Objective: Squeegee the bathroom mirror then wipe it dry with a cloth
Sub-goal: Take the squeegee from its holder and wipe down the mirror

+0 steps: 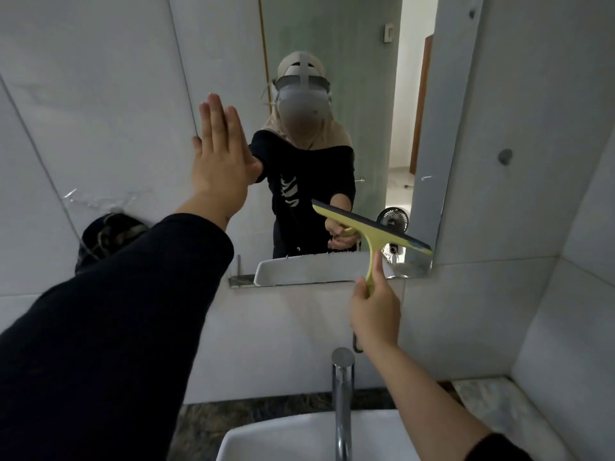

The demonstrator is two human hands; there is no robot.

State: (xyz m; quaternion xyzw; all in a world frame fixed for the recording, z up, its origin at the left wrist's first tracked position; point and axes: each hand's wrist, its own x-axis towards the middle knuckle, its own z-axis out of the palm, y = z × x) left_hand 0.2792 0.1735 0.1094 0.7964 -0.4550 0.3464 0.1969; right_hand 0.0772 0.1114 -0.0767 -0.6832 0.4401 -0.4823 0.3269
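While our left grip (219, 154) lay spread flat, palm against the mirror (336, 94), our right grip (374, 314) pinched the squeegee (369, 234) by its handle. We logged: blade tilted on the glass near the lower right corner; white tray (299, 269) beneath; faucet (342, 394) over sink (283, 437).

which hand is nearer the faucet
Right. The right hand grips the squeegee handle just above the faucet; the left hand is pressed flat high on the mirror, far up-left.
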